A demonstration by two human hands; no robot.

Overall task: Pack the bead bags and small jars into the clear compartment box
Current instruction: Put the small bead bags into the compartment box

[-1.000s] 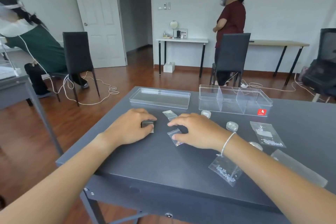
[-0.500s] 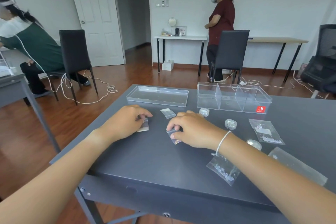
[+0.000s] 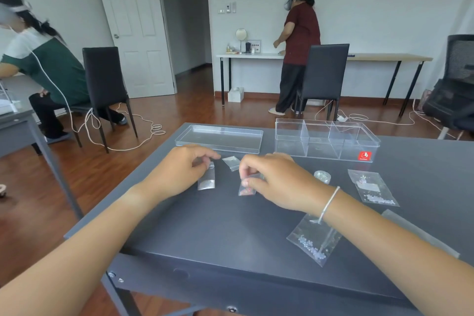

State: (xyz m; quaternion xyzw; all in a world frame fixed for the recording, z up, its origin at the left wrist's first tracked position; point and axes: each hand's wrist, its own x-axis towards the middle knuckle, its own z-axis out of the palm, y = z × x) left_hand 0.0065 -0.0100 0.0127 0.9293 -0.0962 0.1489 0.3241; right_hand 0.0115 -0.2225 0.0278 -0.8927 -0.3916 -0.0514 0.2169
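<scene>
My left hand (image 3: 179, 169) pinches the top of a small bag of silvery beads (image 3: 206, 179), which hangs lifted off the dark table (image 3: 230, 233). My right hand (image 3: 277, 182) pinches a small bag with pinkish beads (image 3: 246, 188). Between the hands lies another small bag (image 3: 231, 162). The clear compartment box (image 3: 325, 140) stands at the back right with a red label; its three compartments look empty. A small round jar (image 3: 322, 176) sits to the right of my right hand. Two bigger bead bags lie at right (image 3: 372, 187) and under my right forearm (image 3: 314, 241).
The clear lid (image 3: 219, 137) lies flat left of the box. A long clear bag (image 3: 420, 232) lies by the right forearm. Beyond the table: black chairs (image 3: 324, 74), cables on the wood floor, one person seated at left, another standing at a far desk.
Both hands have lifted their bags off the table, and each bag now hangs from the fingertips. The camera tilted down a little.
</scene>
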